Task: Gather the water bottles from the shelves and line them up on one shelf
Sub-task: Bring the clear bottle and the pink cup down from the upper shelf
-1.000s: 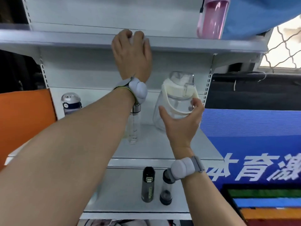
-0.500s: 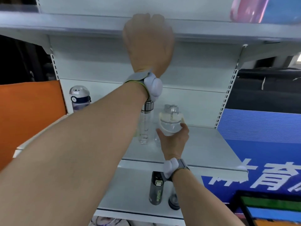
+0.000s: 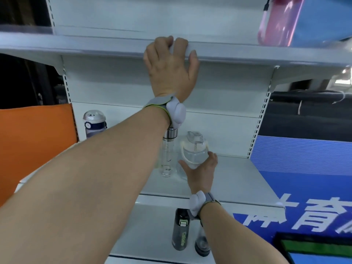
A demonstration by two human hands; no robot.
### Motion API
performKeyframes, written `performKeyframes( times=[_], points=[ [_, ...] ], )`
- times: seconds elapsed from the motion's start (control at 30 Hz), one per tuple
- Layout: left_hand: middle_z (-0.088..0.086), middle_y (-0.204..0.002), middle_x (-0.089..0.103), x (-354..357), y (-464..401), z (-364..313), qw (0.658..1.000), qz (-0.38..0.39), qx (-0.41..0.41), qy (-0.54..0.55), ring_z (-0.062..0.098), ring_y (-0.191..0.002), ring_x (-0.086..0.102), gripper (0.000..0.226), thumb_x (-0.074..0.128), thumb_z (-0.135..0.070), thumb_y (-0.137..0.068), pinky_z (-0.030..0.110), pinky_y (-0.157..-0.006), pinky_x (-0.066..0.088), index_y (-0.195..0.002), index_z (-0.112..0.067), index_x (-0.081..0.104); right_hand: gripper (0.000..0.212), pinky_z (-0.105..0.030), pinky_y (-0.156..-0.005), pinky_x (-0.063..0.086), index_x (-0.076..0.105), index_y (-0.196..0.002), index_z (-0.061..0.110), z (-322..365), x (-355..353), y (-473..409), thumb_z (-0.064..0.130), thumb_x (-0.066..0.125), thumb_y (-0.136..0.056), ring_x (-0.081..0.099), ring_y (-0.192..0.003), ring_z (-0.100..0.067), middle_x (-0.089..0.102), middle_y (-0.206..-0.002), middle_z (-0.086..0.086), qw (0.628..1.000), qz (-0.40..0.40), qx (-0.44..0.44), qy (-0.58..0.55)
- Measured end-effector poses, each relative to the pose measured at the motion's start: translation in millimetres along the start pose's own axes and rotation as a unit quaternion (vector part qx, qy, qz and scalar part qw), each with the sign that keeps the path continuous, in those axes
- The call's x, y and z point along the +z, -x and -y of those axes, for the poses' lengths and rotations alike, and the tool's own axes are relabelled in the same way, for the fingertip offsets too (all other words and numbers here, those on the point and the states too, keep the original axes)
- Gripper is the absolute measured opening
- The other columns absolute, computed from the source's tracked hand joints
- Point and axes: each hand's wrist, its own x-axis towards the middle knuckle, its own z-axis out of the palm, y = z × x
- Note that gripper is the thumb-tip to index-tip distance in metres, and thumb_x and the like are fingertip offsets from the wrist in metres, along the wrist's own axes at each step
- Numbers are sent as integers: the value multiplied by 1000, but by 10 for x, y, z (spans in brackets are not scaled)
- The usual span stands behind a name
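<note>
At the far left I see an orange panel (image 3: 36, 141) beside the white shelving unit. On the middle shelf (image 3: 238, 180), close to its left end, stands a small bottle with a domed grey lid (image 3: 93, 123), upright, against the back wall.

My left hand (image 3: 170, 73) is raised to the top shelf (image 3: 76, 48). Its fingers are curled over the front edge of this shelf and the thumb lies along the edge at the right; whether something is under the fingers I cannot tell. A grey wrist device (image 3: 172, 109) sits on this arm.

Below it, on the middle shelf, a slim clear bottle with a metal collar (image 3: 168, 153) stands upright. Just beside it, to the right, is the wide clear jug with a cream handle (image 3: 193, 153). My right hand (image 3: 202, 172) grips this jug from the front, thumb on its left side and fingers around its right side. The jug is upright; I cannot tell if its base touches the shelf.

On the lower shelf (image 3: 152, 235) a dark bottle with green lettering (image 3: 180, 231) stands, and just beside it a dark-capped clear bottle (image 3: 202, 244), partly hidden by my right forearm.

At the upper right, on the top shelf, is a pink bottle (image 3: 278, 21). A blue banner with white characters (image 3: 304, 187) fills the right side.
</note>
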Motion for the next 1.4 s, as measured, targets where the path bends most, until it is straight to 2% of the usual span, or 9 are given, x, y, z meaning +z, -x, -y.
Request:
performKeyframes(
  times=[0.17, 0.33, 0.47, 0.6, 0.73, 0.87, 1.0, 1.13, 1.4],
  points=[
    [11, -98, 54, -89, -121, -191, 998, 27, -50, -24, 32, -92, 48, 20, 55, -33, -82, 43, -84, 38, -87, -15, 60, 77, -56, -95, 44, 47, -128, 2, 624, -533, -139, 67, 49, -85, 46, -123, -33, 49, -131, -14, 980, -168, -107, -29],
    [11, -88, 53, -94, -364, -411, 991, 98, 55, -76, 31, -81, 47, 17, 47, -25, -81, 40, -74, 35, -86, -11, 56, 34, -41, -84, 40, 55, -106, -2, 1732, -1246, -636, 29, 55, -91, 50, -100, -32, 52, -108, -15, 902, -326, -266, -98],
    [12, -83, 59, 70, -606, -738, 976, 173, 117, -64, 32, -80, 54, 16, 48, -21, -87, 39, -70, 37, -86, -10, 59, 18, -28, -81, 33, 58, -98, -1, 2413, -1658, -1146, 12, 60, -86, 51, -95, -30, 53, -103, -17, 870, -354, -334, -74],
    [11, -96, 64, 250, -739, -991, 958, 258, 109, -64, 32, -93, 56, 27, 37, -26, -97, 36, -72, 32, -97, -10, 59, 32, -20, -77, 24, 51, -110, -2, 2682, -1975, -1714, 17, 60, -86, 48, -106, -34, 45, -121, -19, 915, -317, -247, -15],
    [11, -92, 65, 403, -683, -1077, 962, 252, 94, -54, 31, -87, 56, 31, 36, -28, -97, 34, -69, 30, -91, -11, 61, 63, -39, -87, 46, 35, -134, 7, 2802, -2187, -2121, 14, 65, -79, 39, -126, -37, 27, -146, -16, 960, -259, -96, 36],
    [10, -87, 66, 405, -615, -1051, 964, 233, 105, -72, 31, -82, 57, 33, 35, -29, -96, 34, -67, 28, -86, -12, 63, 91, -44, -94, 44, 20, -148, 14, 2846, -2319, -2400, 23, 76, -77, 43, -130, -37, 32, -148, -19, 981, -175, 39, 80],
    [9, -88, 65, 418, -608, -1040, 966, 232, 102, -59, 30, -85, 57, 35, 33, -31, -97, 36, -71, 32, -88, -14, 62, 73, -39, -75, 39, 34, -142, 6, 2730, -2299, -2542, 27, 71, -83, 57, -118, -30, 54, -133, -10, 986, -102, -14, 134],
    [8, -84, 64, 435, -580, -1014, 969, 221, 103, -42, 30, -82, 55, 30, 34, -30, -97, 34, -70, 29, -82, -17, 56, 76, -40, -81, 46, 29, -142, 2, 2782, -2299, -2538, 32, 71, -85, 57, -122, -23, 55, -135, -4, 969, -103, 11, 226],
    [7, -78, 53, 352, -619, -999, 973, 202, 114, 2, 28, -76, 49, 21, 38, -26, -96, 34, -64, 29, -81, -15, 47, 81, -42, -86, 49, 35, -136, 15, 2941, -2443, -2115, 52, 69, -72, 55, -112, -29, 51, -129, -4, 941, -265, -185, -101]
  ],
)
